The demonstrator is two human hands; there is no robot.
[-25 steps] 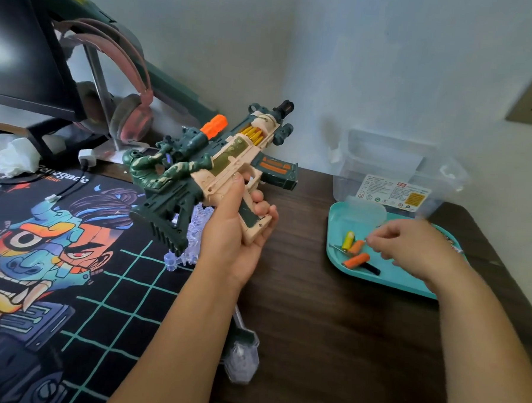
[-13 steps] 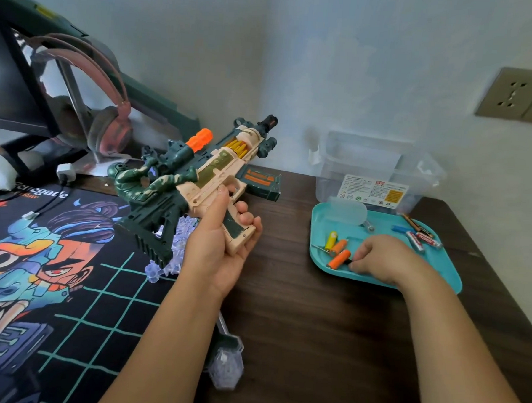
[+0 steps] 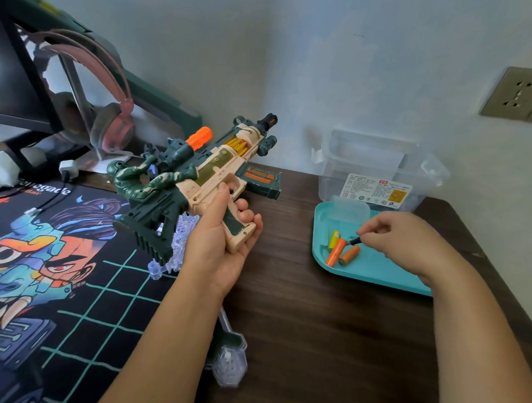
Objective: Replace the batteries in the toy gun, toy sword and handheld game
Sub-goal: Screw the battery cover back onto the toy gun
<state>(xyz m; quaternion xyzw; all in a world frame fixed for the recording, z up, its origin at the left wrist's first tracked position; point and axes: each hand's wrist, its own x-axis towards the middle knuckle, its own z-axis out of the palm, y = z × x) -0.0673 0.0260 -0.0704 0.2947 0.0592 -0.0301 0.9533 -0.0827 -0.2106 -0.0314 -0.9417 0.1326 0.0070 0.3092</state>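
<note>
My left hand grips the tan handle of the toy gun and holds it tilted above the desk, muzzle toward the wall. The gun is tan and dark green with an orange scope tip and a green soldier figure. My right hand hovers over the teal tray, fingertips pinched on the black end of a small orange screwdriver, which slants up off the tray. A yellow battery and an orange battery lie beside it. The clear toy sword lies under my left forearm, partly hidden.
A clear plastic box stands behind the tray against the wall. A printed desk mat covers the left side. Pink headphones hang on a stand at the back left beside a monitor. A wall socket sits at the upper right.
My right hand has gone from resting low on the tray to pinching the screwdriver's black end and tilting it up. The toy gun stays held in my left hand.
</note>
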